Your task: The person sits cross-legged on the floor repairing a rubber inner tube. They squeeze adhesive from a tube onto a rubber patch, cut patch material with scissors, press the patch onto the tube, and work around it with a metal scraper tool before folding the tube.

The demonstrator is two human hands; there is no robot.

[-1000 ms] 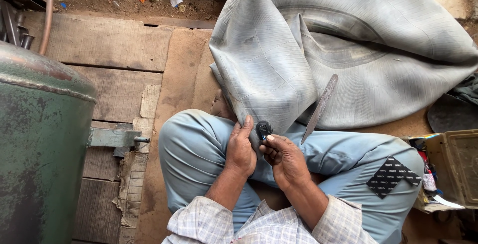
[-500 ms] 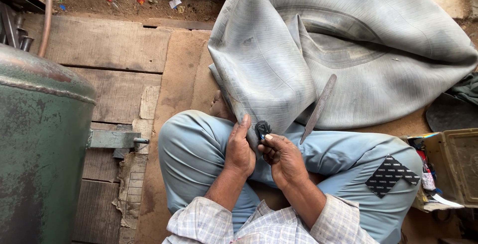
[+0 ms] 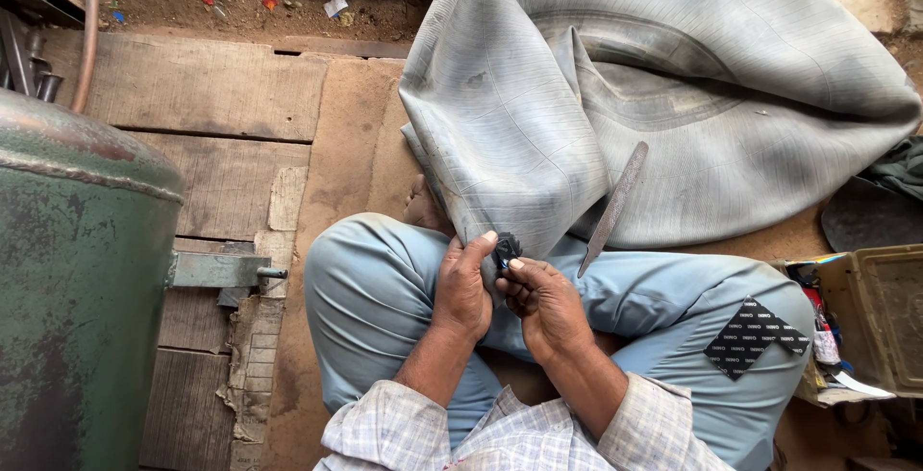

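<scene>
Two hands meet at center over worn planks (image 3: 192,135) and dusty ground: left hand (image 3: 463,288) fingers pressed together on the grey tube (image 3: 615,96), right hand (image 3: 546,303) pinching a black valve (image 3: 506,250). A green tank (image 3: 77,288) stands at nine o'clock; a black diamond patch (image 3: 753,338) rests on the knee at four, an open box (image 3: 880,312) beside it.

Tube (image 3: 673,77): on floor, draped onto lap
File (image 3: 613,208): on tube
Tank (image 3: 77,279): left
Box (image 3: 880,317): right
</scene>
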